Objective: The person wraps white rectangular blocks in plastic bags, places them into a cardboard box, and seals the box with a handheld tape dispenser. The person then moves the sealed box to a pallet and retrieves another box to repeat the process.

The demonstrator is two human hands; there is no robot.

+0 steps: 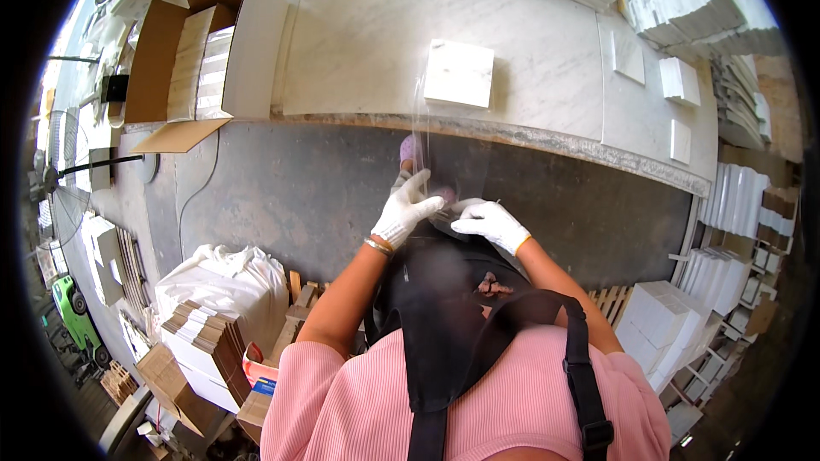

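Observation:
A clear plastic bag (457,154) hangs between my gloved hands in front of my apron, its upper part blurred and reaching toward the table edge. My left hand (405,212), in a white glove, grips the bag's left side between thumb and fingers. On the bag's near right side, my right hand (493,224) has its gloved fingers bent and pinched on the plastic. Beyond both hands, a small stack of white marble tiles (459,73) lies near the front edge of the marble-topped table (359,43).
An open cardboard box (158,60) with wrapped tile packs stands at the table's left. Loose tiles (681,81) lie at its right end, with tile stacks (692,0) behind. A fan (68,179), flattened cartons (205,333) and white boxes (662,324) stand around me.

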